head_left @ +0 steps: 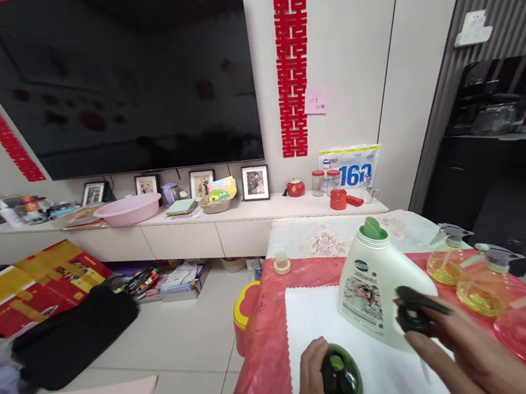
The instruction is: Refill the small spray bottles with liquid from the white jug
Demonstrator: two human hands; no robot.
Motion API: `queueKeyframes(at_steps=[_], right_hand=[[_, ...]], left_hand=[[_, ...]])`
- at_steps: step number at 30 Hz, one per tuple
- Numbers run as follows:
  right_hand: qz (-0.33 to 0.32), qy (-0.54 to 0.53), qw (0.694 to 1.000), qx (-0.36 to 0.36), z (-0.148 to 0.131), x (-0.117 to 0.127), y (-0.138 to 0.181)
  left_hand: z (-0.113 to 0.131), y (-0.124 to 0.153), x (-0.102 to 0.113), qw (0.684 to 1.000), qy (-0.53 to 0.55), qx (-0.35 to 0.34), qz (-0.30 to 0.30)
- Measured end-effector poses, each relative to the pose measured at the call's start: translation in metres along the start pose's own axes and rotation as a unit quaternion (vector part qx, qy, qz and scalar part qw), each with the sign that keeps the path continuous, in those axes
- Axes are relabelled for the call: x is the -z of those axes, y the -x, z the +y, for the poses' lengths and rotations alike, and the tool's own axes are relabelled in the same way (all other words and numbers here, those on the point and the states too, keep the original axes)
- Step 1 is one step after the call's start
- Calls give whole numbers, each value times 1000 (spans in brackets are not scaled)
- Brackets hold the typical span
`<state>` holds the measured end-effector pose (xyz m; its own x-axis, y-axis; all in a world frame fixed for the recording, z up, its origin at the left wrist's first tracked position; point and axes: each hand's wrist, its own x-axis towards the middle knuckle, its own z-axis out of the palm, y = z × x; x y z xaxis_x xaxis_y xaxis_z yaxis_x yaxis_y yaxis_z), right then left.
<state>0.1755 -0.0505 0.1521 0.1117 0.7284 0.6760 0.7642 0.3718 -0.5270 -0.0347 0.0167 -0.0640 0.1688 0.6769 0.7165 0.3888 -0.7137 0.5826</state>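
My left hand [312, 384] is wrapped around a dark green, glossy bottle [344, 383], whose open top faces me. In my right hand [467, 344] is a dark green pump head [415, 309], gripped between thumb and fingers, apart from the bottle. A large pale detergent jug [368, 290] with a printed label stands upright just behind both hands, its mouth uncapped and a green spout [372, 228] showing. Off to its left sits a small cream cap [281, 263]. Beneath the jug and hands lies a white scalloped mat [310, 312].
Along the right side stand several clear pump bottles [485, 292] with yellow liquid. A red cloth [263, 368] covers the table. Behind it runs a long white cabinet [184, 235] with photo frames and a pink basin [129, 210]. A yellow-topped stool [246, 308] is by the table's left edge.
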Motion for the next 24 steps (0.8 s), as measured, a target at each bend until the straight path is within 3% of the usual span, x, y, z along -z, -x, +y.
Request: queueKeyframes(at_steps=[2,6,8,11,15,18,19,21,24], right_hand=[[-62,44,997,27,28,-15,4],[-181,115,976,-48,77,-65,34],[-235,162,955,-83,87,-87,50],[-244,190,946,-94,90,-110,64],[-217,202,952,-76,94,-123,70],[-185,190,964,-23,93,-109,66],[-155,178,972,4,89,-99,62],[-29,139,987,73,76,-73,50],[108,144,983,27,57,-30,26]], left_hand=[[0,1,-2,1000,1,3,-7],[13,3,-9,997,8,70,27],[16,2,-8,996,10,81,29],[13,-1,-3,999,11,44,-2],[11,-1,-3,999,21,32,22],[18,0,-8,996,28,74,52],[21,0,-9,994,30,86,53],[27,0,-9,993,32,108,46],[36,-4,-5,991,35,128,30]])
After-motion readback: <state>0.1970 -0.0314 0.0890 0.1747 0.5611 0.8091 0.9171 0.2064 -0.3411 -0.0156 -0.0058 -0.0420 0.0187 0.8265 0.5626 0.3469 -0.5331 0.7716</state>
